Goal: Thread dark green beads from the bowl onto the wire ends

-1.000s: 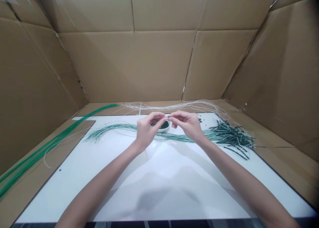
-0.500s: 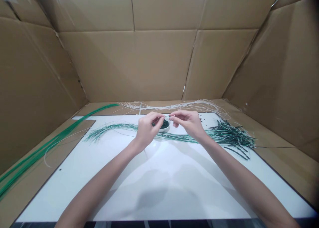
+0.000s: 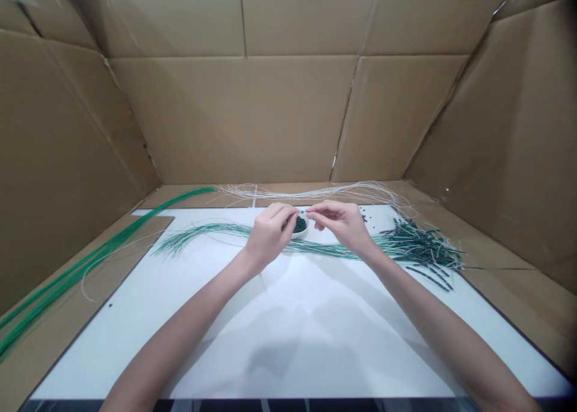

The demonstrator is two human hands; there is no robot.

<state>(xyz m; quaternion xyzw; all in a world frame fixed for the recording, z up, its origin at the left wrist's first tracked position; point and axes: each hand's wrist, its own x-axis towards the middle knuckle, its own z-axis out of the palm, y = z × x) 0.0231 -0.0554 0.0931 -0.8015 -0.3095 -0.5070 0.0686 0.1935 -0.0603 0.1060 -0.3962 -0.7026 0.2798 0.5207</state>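
Note:
Above a small white bowl [image 3: 301, 235] of dark green beads [image 3: 300, 224], my two hands face each other with their fingertips close together. My left hand [image 3: 271, 229] is closed in a pinch, its thumb and forefinger at the bowl's left side. Opposite it, my right hand [image 3: 341, 223] also pinches, the other fingers curled. A tiny dark bead [image 3: 303, 212] shows in the gap between the fingertips. Whatever each pinch holds is too fine to make out. Beneath both hands runs a bundle of green wires [image 3: 322, 248] across the white board [image 3: 288, 316].
Wires strung with dark beads [image 3: 421, 244] are heaped at the right, with loose beads [image 3: 364, 217] nearby. White wires [image 3: 311, 192] lie along the back. A thick green wire bundle [image 3: 103, 247] lies at the left. Cardboard walls [image 3: 252, 118] enclose the board.
The tiny dark bead, earlier at my right fingertips, now shows in the gap between the hands. My left hand has turned and shifted slightly right; my right hand is nearly unmoved.

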